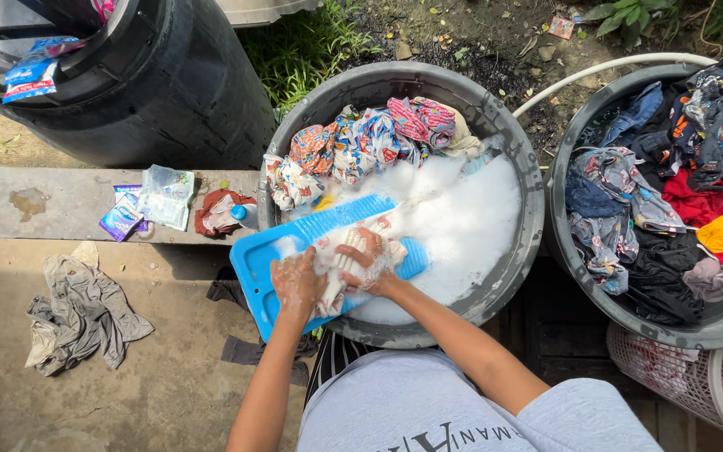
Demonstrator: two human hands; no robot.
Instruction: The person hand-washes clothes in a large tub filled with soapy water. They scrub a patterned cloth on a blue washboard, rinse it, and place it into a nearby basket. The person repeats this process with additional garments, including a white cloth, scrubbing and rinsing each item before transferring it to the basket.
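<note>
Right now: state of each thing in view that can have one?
Left hand: soapy, pressing the white cloth.
Right hand: fingers curled on the cloth.
White cloth: wet, bunched on the blue washboard.
Washboard: tilted over the basin rim.
Grey basin: full of suds, patterned clothes heaped at back.
Right basin: heaped with clothes.
Grey garment: crumpled on the ground.
</note>
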